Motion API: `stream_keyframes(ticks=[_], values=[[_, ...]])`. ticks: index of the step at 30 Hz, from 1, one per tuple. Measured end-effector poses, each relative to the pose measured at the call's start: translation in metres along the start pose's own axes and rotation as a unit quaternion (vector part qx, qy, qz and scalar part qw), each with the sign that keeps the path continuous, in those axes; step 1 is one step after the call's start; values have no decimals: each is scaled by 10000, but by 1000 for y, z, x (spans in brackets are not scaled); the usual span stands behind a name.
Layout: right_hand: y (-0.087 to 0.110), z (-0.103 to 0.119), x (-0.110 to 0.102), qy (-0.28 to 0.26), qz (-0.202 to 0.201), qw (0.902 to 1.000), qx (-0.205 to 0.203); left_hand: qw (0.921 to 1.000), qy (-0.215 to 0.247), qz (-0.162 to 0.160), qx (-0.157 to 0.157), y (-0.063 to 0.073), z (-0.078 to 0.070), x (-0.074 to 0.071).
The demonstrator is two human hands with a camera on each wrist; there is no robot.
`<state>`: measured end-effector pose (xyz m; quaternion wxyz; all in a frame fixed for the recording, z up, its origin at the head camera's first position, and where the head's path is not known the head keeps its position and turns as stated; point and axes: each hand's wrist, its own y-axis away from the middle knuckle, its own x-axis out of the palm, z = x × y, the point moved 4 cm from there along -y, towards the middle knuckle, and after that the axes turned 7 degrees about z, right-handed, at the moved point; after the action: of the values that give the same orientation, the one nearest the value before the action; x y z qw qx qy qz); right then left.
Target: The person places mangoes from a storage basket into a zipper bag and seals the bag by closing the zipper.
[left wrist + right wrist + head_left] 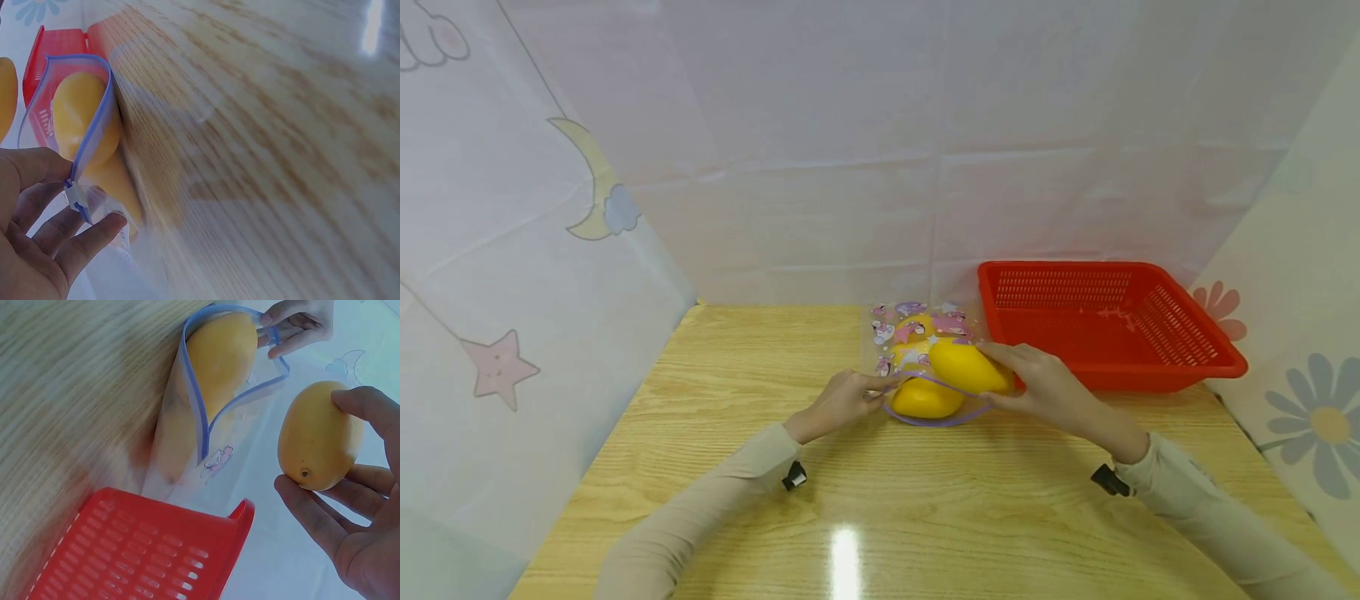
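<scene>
Landmark: zip bag (pixel 883 333), mouth gaping toward the person. Left hand (pixel 842 404) pinches the left edge of its mouth, near the slider. Right hand (pixel 1045 387), at the bag's right, has thumb and fingers spread to a fruit's width around one yellow fruit (pixel 970 369). That fruit is held over the bag's right part, apart from the rim; long axis slants across the mouth, left end toward the bag's middle. Another fruit (pixel 928 398) sits just inside the mouth.

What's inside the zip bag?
At the open mouth of the zip bag, one yellow mango; at least one more mango shows through the film. Exact count unclear: prints, the front mango and the right hand's held mango hide parts.
</scene>
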<state>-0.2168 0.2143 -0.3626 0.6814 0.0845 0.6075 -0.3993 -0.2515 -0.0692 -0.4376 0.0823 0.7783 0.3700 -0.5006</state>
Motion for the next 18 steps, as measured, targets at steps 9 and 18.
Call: stream_keyframes(ticks=[9,18], values=[[0,8,11,-216,114,9990,-377,10000,-3,93,-28,-1,0,0],[-1,14,20,-383,326,9977,-445,9999,-13,88,126,0,0,1]])
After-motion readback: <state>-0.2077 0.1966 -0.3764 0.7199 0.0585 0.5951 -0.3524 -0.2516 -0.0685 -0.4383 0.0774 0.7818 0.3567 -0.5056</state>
